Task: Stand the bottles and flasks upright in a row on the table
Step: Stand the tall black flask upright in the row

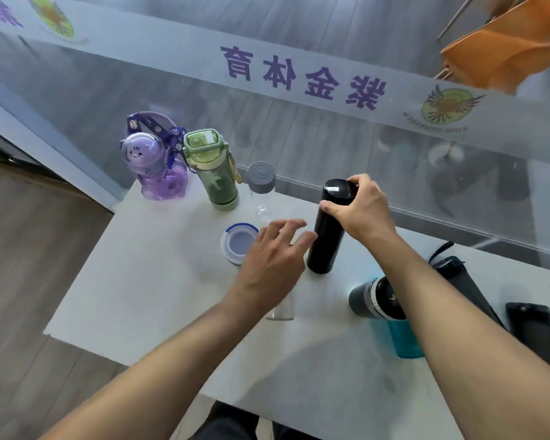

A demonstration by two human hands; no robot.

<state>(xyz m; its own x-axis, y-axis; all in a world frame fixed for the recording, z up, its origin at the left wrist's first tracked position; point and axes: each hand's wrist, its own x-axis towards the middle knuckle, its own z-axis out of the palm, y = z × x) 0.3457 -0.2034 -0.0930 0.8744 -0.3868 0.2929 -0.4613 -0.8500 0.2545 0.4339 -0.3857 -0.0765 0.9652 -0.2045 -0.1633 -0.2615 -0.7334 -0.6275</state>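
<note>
My right hand (pixel 359 208) grips the top of a tall black flask (pixel 326 236) standing upright mid-table. My left hand (pixel 273 255) hovers with fingers spread just left of the flask's base, above a clear bottle with a white and blue lid (pixel 238 242). At the back left stand a purple bottle (pixel 154 168), a green bottle (pixel 213 173) and a clear bottle with a grey cap (pixel 261 185). A grey-capped teal bottle (pixel 385 309) lies on its side under my right forearm. Two dark flasks lie at the right, one (pixel 464 281) partly hidden by my arm, the other (pixel 531 331) near the edge.
The white table (pixel 140 281) stands against a glass wall with a printed band (pixel 299 71). Wooden floor lies to the left. An orange chair (pixel 505 52) shows beyond the glass at upper right.
</note>
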